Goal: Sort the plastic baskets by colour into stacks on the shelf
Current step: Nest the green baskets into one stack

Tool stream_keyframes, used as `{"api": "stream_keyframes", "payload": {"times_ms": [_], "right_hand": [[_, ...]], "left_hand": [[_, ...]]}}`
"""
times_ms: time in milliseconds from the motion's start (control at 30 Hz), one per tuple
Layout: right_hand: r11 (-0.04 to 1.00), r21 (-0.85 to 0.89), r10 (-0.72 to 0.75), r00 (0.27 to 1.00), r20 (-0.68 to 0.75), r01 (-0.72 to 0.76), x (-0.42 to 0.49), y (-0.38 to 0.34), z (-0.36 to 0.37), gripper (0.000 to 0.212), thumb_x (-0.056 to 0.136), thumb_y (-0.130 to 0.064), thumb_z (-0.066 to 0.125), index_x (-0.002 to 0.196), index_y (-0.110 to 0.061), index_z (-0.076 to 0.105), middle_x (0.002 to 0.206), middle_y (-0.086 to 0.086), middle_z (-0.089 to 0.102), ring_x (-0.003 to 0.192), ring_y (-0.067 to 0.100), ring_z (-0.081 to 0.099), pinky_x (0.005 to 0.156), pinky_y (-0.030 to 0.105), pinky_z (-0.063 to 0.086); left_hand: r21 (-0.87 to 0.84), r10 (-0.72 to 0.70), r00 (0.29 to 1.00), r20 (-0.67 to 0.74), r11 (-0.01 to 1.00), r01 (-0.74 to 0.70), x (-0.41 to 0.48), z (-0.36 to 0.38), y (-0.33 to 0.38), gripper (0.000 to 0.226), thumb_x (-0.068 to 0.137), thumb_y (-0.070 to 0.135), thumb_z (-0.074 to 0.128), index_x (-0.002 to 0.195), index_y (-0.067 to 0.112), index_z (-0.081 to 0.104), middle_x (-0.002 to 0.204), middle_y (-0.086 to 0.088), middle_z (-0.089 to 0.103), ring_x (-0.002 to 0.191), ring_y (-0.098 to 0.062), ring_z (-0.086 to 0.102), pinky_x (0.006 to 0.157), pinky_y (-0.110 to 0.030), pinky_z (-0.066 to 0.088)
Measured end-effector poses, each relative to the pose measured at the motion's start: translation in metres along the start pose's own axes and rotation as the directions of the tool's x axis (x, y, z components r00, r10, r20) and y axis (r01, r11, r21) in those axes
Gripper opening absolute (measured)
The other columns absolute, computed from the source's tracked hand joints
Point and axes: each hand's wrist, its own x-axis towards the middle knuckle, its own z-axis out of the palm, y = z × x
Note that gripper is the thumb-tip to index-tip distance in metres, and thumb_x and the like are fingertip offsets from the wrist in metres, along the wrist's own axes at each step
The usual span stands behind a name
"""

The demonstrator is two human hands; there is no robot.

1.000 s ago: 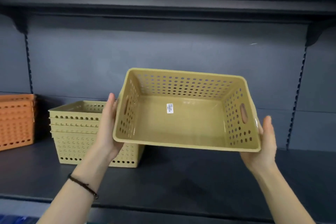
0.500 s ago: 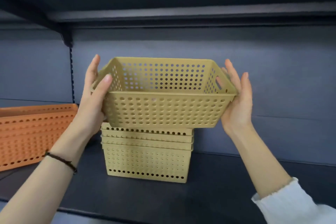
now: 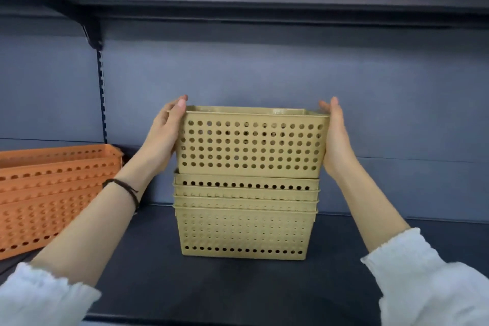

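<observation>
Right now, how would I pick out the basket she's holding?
On the dark shelf, right of the orange stack, stands a tan stack. The held basket sits on top between both hands, unlike its nested neighbours standing nearly full height.

A basket [image 3: 250, 142] sits level atop a stack [image 3: 244, 217] in the middle of the shelf [image 3: 238, 286], its base just entering the stack's top rim. The left hand [image 3: 165, 135] lies flat on its left end, the right hand [image 3: 336, 138] on its right end. A second stack [image 3: 50, 193] stands to the left, apart.
</observation>
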Motion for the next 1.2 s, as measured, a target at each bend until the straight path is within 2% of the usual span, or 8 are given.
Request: {"api": "stream_keyframes", "payload": {"times_ms": [100,333,433,533,633,867,1067,1200], "right_hand": [[0.990,-0.131,0.058,0.998,0.002,-0.057,-0.002,0.013,0.008,0.041,0.099,-0.052,0.027,0.103,-0.026,0.058,0.088,-0.008,0.062,0.079,0.005,0.058,0.073,0.028,0.047],[0.889,-0.456,0.033,0.999,-0.022,-0.039,-0.009,0.047,-0.011,0.074,0.085,-0.066,0.033,0.145,-0.023,0.040,0.147,0.001,0.046,0.138,0.021,0.036,0.113,0.046,0.028],[0.902,-0.430,0.046,0.999,0.008,-0.038,-0.026,0.062,-0.016,0.052,0.098,-0.048,0.035,0.143,-0.024,0.043,0.143,-0.006,0.046,0.129,0.012,0.044,0.101,0.027,0.030],[0.897,-0.442,0.048,0.998,0.039,-0.025,-0.035,0.068,-0.019,0.032,0.101,-0.042,0.030,0.126,-0.037,0.049,0.120,-0.012,0.053,0.099,0.001,0.052,0.084,0.021,0.033],[0.874,-0.485,-0.009,1.000,0.026,0.020,-0.032,0.068,-0.021,0.039,0.101,-0.035,0.028,0.131,-0.029,0.052,0.128,-0.007,0.054,0.113,0.010,0.048,0.081,0.022,0.037],[0.885,-0.464,-0.073,0.996,-0.043,0.045,-0.048,0.074,-0.023,0.050,0.093,-0.040,0.025,0.137,-0.033,0.048,0.136,-0.006,0.054,0.126,0.014,0.047,0.105,0.038,0.038],[0.965,-0.166,0.207,0.978,0.011,-0.202,-0.062,0.062,-0.014,0.032,0.092,-0.062,0.033,0.098,-0.046,0.061,0.106,-0.005,0.070,0.097,0.014,0.063,0.087,0.039,0.049],[0.948,-0.158,0.280,0.960,-0.001,-0.276,-0.064,0.056,-0.012,0.035,0.091,-0.063,0.034,0.089,-0.041,0.062,0.099,0.000,0.072,0.087,0.015,0.065,0.076,0.035,0.051]], "left_hand": [[-0.038,-0.139,0.990,0.016,0.990,0.139,0.011,-0.004,-0.014,0.046,0.092,0.051,0.048,0.128,0.023,0.051,0.122,-0.002,0.064,0.115,-0.017,0.061,0.097,-0.037,0.048],[0.223,-0.115,0.985,0.127,0.971,0.085,-0.018,-0.029,-0.058,0.026,0.097,0.039,0.048,0.113,0.026,0.063,0.107,0.011,0.066,0.102,-0.003,0.060,0.080,-0.014,0.043],[0.157,-0.120,0.986,0.113,0.982,0.102,-0.029,-0.027,-0.072,0.027,0.097,0.033,0.050,0.120,0.024,0.061,0.122,0.008,0.061,0.101,0.004,0.055,0.072,-0.003,0.042],[0.009,-0.119,0.993,0.012,0.993,0.119,-0.039,-0.012,-0.079,0.013,0.097,0.027,0.050,0.102,0.024,0.062,0.144,0.005,0.046,0.135,-0.006,0.040,0.099,-0.016,0.032],[-0.059,-0.138,0.990,-0.018,0.989,0.136,-0.043,-0.005,-0.078,0.009,0.097,0.026,0.049,0.096,0.025,0.058,0.150,0.008,0.037,0.142,-0.006,0.029,0.104,-0.023,0.020],[-0.045,-0.059,0.997,-0.040,0.997,0.058,-0.059,-0.008,-0.071,0.014,0.098,0.019,0.046,0.108,0.017,0.056,0.158,0.007,0.028,0.136,-0.002,0.031,0.089,-0.006,0.025],[-0.038,-0.121,0.988,-0.092,0.992,0.118,-0.069,-0.003,-0.056,0.009,0.096,0.033,0.050,0.099,0.034,0.059,0.156,0.006,0.034,0.138,-0.006,0.034,0.109,-0.026,0.027],[-0.060,-0.246,0.966,-0.081,0.968,0.242,-0.077,-0.004,-0.043,0.014,0.090,0.050,0.054,0.095,0.038,0.060,0.137,-0.001,0.056,0.117,-0.018,0.057,0.084,-0.030,0.047]]}}
